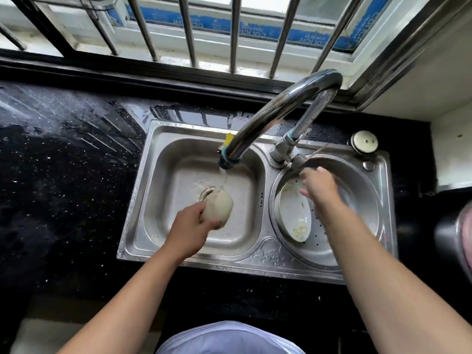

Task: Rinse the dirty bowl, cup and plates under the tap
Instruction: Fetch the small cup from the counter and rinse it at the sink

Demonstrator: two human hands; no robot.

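- Your left hand point(190, 227) has its grip wrapped round a pale cup point(219, 206), held tilted over the left basin point(163, 200) of the steel sink, mouth toward the drain.
- Water runs from the tap point(268, 116); the stream lands on the upper edge of the cup (splash visible at the drain).
- Your right hand point(319, 186) is over the round right basin point(362, 205), just below the tap's base. Fingers look loosely spread and blurred; you hold nothing that can be seen, but whether the grip is fully released cannot be told.
- A dirty white plate point(293, 213) leans on edge against the left wall of the right basin, food residue at its lower part. The hand sits just beside its upper rim; contact unclear.
- Black speckled counter point(63, 175) surrounds the sink, wet behind the left basin.
- A small round cap point(364, 141) sits at the sink's far right corner.
- Bowl: not identifiable.
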